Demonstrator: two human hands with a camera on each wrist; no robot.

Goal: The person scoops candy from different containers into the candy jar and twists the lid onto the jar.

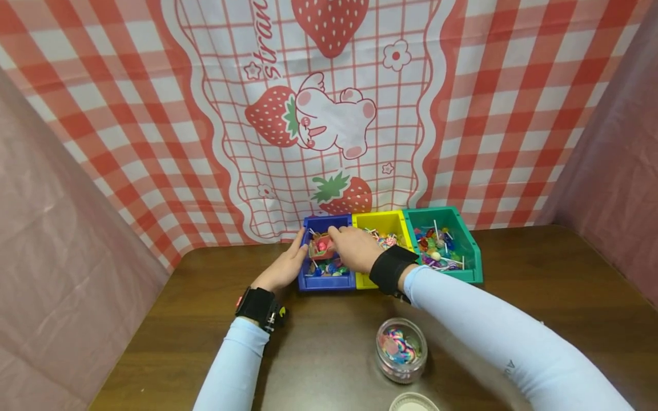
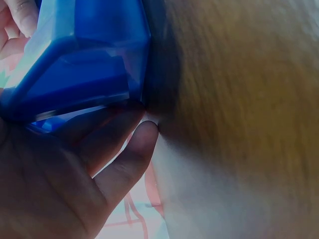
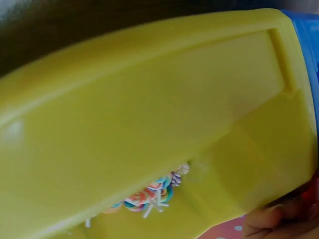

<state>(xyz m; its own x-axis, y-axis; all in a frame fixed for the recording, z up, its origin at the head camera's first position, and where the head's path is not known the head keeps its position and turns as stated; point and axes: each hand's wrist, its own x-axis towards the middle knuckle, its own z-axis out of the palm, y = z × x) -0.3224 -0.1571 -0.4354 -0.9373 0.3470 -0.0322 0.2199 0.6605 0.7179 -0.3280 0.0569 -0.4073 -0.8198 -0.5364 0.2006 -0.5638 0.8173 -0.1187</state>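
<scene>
At the left end of a row of bins, a blue bin (image 1: 327,283) holds wrapped sweets and lollipops. My left hand (image 1: 283,268) rests against its left outer side with the fingers extended; the left wrist view shows the fingers (image 2: 117,142) by the blue wall. Reaching over the yellow bin (image 1: 378,217), my right hand (image 1: 357,249) holds the edge of a small reddish see-through tray (image 1: 315,251) inside the blue bin. A pink round sweet (image 1: 322,246) shows in that tray. Much of the grip is hidden, and only a few right fingers (image 3: 264,221) appear in the right wrist view.
Striped lollipops (image 1: 388,241) lie in the yellow bin. A green bin (image 1: 470,257) with mixed sweets stands at the right. Nearer, an uncovered glass jar (image 1: 403,372) contains colourful pieces, with a pale lid (image 1: 413,404) by it. A checked cloth (image 1: 493,114) hangs behind.
</scene>
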